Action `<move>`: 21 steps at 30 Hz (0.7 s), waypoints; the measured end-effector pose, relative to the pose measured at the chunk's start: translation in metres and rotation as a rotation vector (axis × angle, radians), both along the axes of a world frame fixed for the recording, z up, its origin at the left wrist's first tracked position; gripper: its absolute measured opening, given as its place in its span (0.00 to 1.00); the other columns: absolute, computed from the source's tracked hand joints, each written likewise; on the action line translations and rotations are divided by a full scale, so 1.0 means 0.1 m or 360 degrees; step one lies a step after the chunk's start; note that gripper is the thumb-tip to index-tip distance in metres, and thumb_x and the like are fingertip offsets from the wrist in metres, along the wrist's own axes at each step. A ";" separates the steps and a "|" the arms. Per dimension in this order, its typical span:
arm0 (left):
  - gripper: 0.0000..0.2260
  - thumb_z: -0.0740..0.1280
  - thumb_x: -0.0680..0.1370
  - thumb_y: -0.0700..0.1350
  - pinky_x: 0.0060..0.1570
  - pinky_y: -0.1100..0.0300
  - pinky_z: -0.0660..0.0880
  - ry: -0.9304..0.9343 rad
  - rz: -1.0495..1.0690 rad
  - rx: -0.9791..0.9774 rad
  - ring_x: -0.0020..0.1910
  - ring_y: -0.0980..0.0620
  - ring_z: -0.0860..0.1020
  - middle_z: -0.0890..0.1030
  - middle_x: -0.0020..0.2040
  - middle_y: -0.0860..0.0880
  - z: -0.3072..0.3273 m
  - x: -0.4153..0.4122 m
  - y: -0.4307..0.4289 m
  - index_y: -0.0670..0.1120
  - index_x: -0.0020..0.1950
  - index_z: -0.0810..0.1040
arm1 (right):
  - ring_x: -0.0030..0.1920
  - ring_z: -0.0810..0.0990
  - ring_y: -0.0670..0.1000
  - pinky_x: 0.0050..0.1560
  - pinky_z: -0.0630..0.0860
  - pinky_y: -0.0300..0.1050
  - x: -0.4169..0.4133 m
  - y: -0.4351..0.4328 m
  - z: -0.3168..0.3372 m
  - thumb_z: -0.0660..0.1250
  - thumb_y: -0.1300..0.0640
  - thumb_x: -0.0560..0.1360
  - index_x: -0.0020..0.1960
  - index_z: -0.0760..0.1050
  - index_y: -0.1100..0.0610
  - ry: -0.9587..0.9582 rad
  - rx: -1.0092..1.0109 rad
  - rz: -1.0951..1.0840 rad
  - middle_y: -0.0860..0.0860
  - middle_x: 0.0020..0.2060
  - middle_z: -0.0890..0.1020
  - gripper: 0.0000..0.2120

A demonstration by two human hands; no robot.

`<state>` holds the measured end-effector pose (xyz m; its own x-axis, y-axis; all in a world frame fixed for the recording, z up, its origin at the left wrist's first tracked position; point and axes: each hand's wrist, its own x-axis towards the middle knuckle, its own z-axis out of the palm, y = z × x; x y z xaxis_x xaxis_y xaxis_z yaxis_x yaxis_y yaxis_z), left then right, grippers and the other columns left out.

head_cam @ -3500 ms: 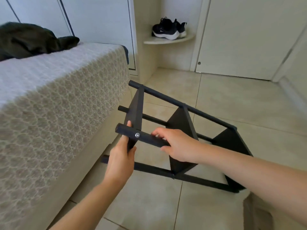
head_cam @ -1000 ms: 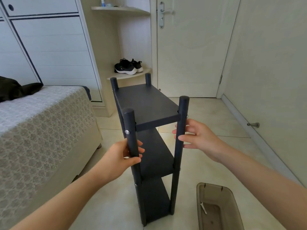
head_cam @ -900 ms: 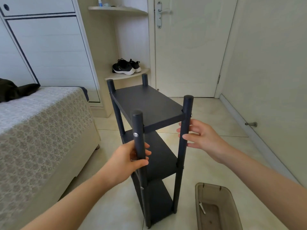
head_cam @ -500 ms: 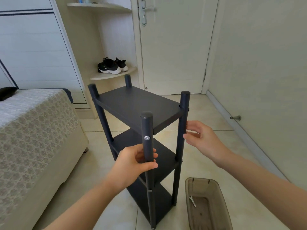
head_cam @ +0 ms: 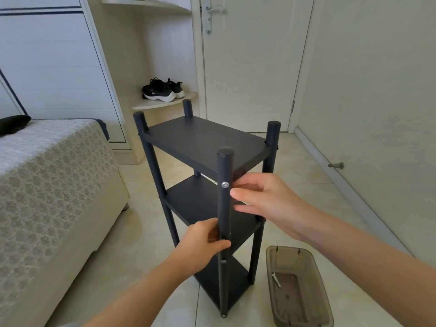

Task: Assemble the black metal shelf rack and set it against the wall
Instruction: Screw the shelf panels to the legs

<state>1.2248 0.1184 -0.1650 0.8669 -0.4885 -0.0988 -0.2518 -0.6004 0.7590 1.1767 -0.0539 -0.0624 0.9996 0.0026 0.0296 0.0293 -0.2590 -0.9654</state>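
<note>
Looked down on the black rack [head_cam: 203, 142], upright on the tiled floor [head_cam: 141, 244], all three shelves fitted between four round posts. Gripped the nearest post [head_cam: 225, 166] with the left hand [head_cam: 203, 241] about level with the middle shelf, fingers curled behind it and thumb wrapped across the front. Reached in with the right hand [head_cam: 264, 201] higher up, fingers nearly straight and loose, not closed on anything, fingertips [head_cam: 233, 192] touching the right side of that same post just below a silver screw [head_cam: 225, 184]. Could not tell whether the thumb touched the post as well. Had the rack out in the room, between the bed [head_cam: 47, 185] on the left and the wall [head_cam: 377, 90] on the right, apart from both and turned at an angle to the wall. Saw a brownish plastic tray [head_cam: 287, 256] on the floor just beside the rack's right foot, with a small metal tool [head_cam: 276, 279] lying inside. Noted a closed door [head_cam: 247, 67] beyond the rack, a doorstop [head_cam: 336, 165] low on the wall, a pair of black shoes [head_cam: 162, 90] on a corner shelf [head_cam: 165, 103], and something dark [head_cam: 13, 122] lying at the bed's far end.
</note>
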 end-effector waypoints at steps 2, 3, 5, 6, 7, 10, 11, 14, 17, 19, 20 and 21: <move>0.08 0.71 0.79 0.48 0.52 0.68 0.74 -0.0027 0.0012 -0.0031 0.52 0.57 0.81 0.82 0.53 0.57 0.01 0.01 0.00 0.57 0.56 0.76 | 0.56 0.83 0.45 0.59 0.80 0.47 0.01 0.04 -0.01 0.68 0.59 0.78 0.57 0.81 0.54 0.0034 0.0022 0.0067 0.46 0.52 0.85 0.09; 0.08 0.71 0.79 0.48 0.53 0.68 0.75 -0.0037 0.0009 -0.0044 0.52 0.57 0.81 0.82 0.53 0.58 0.02 0.01 -0.02 0.57 0.55 0.75 | 0.56 0.82 0.44 0.59 0.80 0.47 0.01 0.05 -0.02 0.68 0.59 0.78 0.58 0.80 0.53 0.0033 0.0010 0.0101 0.46 0.53 0.85 0.09; 0.08 0.69 0.80 0.48 0.58 0.64 0.76 -0.0055 -0.0022 -0.0046 0.53 0.56 0.81 0.82 0.54 0.57 0.03 0.00 -0.03 0.57 0.56 0.74 | 0.56 0.82 0.44 0.59 0.80 0.46 0.02 0.06 -0.05 0.67 0.59 0.79 0.58 0.80 0.52 -0.0002 -0.0011 0.0117 0.45 0.53 0.85 0.10; 0.08 0.69 0.80 0.47 0.59 0.62 0.76 -0.0065 -0.0047 -0.0036 0.54 0.56 0.80 0.81 0.54 0.56 0.04 0.00 -0.03 0.56 0.57 0.74 | 0.56 0.82 0.44 0.58 0.80 0.46 0.02 0.07 -0.06 0.67 0.59 0.78 0.58 0.80 0.52 -0.0022 -0.0023 0.0104 0.45 0.53 0.85 0.10; 0.08 0.68 0.81 0.47 0.61 0.61 0.76 -0.0073 -0.0072 -0.0025 0.55 0.56 0.80 0.81 0.55 0.56 0.05 0.00 -0.02 0.56 0.58 0.73 | 0.56 0.83 0.44 0.58 0.80 0.46 0.03 0.08 -0.07 0.68 0.58 0.78 0.58 0.80 0.52 -0.0041 -0.0042 0.0087 0.45 0.53 0.85 0.10; 0.09 0.68 0.81 0.46 0.62 0.61 0.76 -0.0074 -0.0144 -0.0009 0.56 0.57 0.80 0.81 0.55 0.57 0.08 0.01 0.04 0.56 0.59 0.72 | 0.53 0.84 0.45 0.54 0.81 0.44 0.04 0.14 -0.12 0.69 0.58 0.77 0.57 0.81 0.55 -0.0119 -0.0095 0.0026 0.46 0.50 0.86 0.09; 0.09 0.68 0.81 0.46 0.62 0.62 0.76 -0.0073 -0.0171 0.0001 0.56 0.57 0.81 0.81 0.56 0.56 0.10 0.02 0.05 0.56 0.59 0.72 | 0.52 0.84 0.45 0.53 0.82 0.43 0.04 0.16 -0.13 0.70 0.58 0.77 0.56 0.81 0.56 -0.0147 -0.0105 -0.0006 0.47 0.49 0.86 0.09; 0.09 0.68 0.81 0.46 0.59 0.67 0.75 -0.0081 -0.0228 0.0042 0.56 0.58 0.81 0.81 0.56 0.57 0.12 0.05 0.09 0.55 0.59 0.72 | 0.50 0.85 0.47 0.53 0.82 0.47 0.02 0.25 -0.19 0.71 0.58 0.76 0.54 0.83 0.57 -0.0217 -0.0161 -0.0132 0.48 0.47 0.86 0.08; 0.09 0.68 0.81 0.46 0.54 0.72 0.74 -0.0065 -0.0270 0.0069 0.53 0.62 0.80 0.80 0.52 0.61 0.13 0.08 0.13 0.56 0.59 0.73 | 0.49 0.85 0.47 0.54 0.82 0.49 0.02 0.31 -0.24 0.72 0.56 0.75 0.52 0.83 0.57 -0.0261 -0.0166 -0.0208 0.48 0.45 0.86 0.07; 0.09 0.68 0.81 0.46 0.57 0.70 0.75 -0.0054 -0.0286 0.0091 0.54 0.61 0.80 0.80 0.53 0.61 0.14 0.10 0.15 0.57 0.59 0.73 | 0.47 0.85 0.47 0.52 0.83 0.49 0.03 0.32 -0.24 0.74 0.56 0.73 0.51 0.84 0.56 -0.0277 -0.0129 -0.0221 0.47 0.44 0.86 0.07; 0.09 0.68 0.81 0.46 0.59 0.68 0.75 -0.0049 -0.0286 0.0101 0.56 0.60 0.80 0.80 0.54 0.60 0.15 0.11 0.16 0.56 0.60 0.73 | 0.47 0.85 0.46 0.51 0.83 0.48 0.05 0.33 -0.23 0.74 0.56 0.73 0.50 0.84 0.56 -0.0270 -0.0099 -0.0220 0.47 0.43 0.86 0.07; 0.10 0.67 0.81 0.46 0.61 0.65 0.76 -0.0043 -0.0281 0.0111 0.57 0.58 0.80 0.81 0.56 0.58 0.16 0.12 0.18 0.55 0.60 0.73 | 0.46 0.85 0.46 0.50 0.83 0.47 0.07 0.33 -0.22 0.75 0.57 0.72 0.50 0.84 0.55 -0.0254 -0.0067 -0.0212 0.47 0.42 0.87 0.07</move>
